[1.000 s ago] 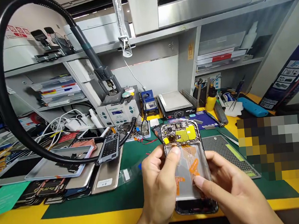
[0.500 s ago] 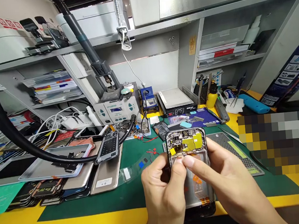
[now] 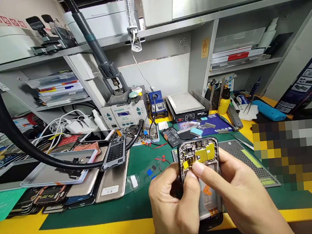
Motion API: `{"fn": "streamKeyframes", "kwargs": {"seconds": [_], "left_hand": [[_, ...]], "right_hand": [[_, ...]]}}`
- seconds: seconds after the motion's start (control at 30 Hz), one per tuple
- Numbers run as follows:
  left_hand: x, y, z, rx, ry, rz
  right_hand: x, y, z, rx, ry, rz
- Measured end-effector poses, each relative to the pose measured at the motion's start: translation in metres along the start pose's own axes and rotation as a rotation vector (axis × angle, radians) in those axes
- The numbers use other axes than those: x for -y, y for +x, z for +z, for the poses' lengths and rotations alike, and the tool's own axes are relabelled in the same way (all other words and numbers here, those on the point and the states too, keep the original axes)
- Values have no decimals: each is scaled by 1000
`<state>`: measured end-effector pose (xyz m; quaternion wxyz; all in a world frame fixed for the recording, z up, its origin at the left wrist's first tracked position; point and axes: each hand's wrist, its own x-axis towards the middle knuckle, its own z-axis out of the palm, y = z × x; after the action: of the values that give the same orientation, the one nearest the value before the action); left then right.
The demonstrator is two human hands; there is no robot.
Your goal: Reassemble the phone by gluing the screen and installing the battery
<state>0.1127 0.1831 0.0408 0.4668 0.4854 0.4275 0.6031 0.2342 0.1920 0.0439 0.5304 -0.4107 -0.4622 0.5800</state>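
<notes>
An opened phone [image 3: 209,199] is held upright over the front of the green mat, its board with yellow shielding [image 3: 205,153] at the top and a silver compartment with orange strips below. My left hand [image 3: 174,206] grips its left edge, the thumb bent over the inside just under the board. From the right, my right hand [image 3: 239,190] holds the other edge, with a fingertip pressing on the lower part of the board beside the left thumb. The fingers behind the phone are hidden.
Phones and trays [image 3: 59,167] are piled at the left under a thick black hose [image 3: 53,163]. Behind stand a rework station [image 3: 125,112], a hot plate [image 3: 186,105] and a yellow bottle [image 3: 223,101]. A perforated grey mat [image 3: 241,160] lies right; a loose battery [image 3: 171,136] lies beyond the phone.
The view has shifted slightly. My right fingertip has moved up onto the lower part of the board, and my left thumb sits a little further right and lower on the phone.
</notes>
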Motion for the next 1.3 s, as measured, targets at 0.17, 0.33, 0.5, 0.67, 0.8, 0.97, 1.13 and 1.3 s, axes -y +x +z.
{"fn": "streamKeyframes", "kwargs": {"seconds": [0.17,0.33,0.5,0.67,0.8,0.97,1.13,1.3], "left_hand": [[1,1,-3,41,54,92],[3,0,-4,40,91,142],[4,0,-3,12,141,185],[5,0,-2,-29,159,228],[8,0,-4,-21,173,269],[8,1,-11,45,255,330],[5,0,-11,30,279,331],[4,0,-9,2,294,333]], "right_hand": [[-3,2,2,-9,31,-16],[-7,3,0,50,84,-33],[-6,1,0,90,103,-48],[-4,1,3,66,75,-28],[-5,0,4,51,62,-23],[-4,0,6,42,76,-14],[-4,0,6,67,135,17],[-5,1,4,70,170,26]]}}
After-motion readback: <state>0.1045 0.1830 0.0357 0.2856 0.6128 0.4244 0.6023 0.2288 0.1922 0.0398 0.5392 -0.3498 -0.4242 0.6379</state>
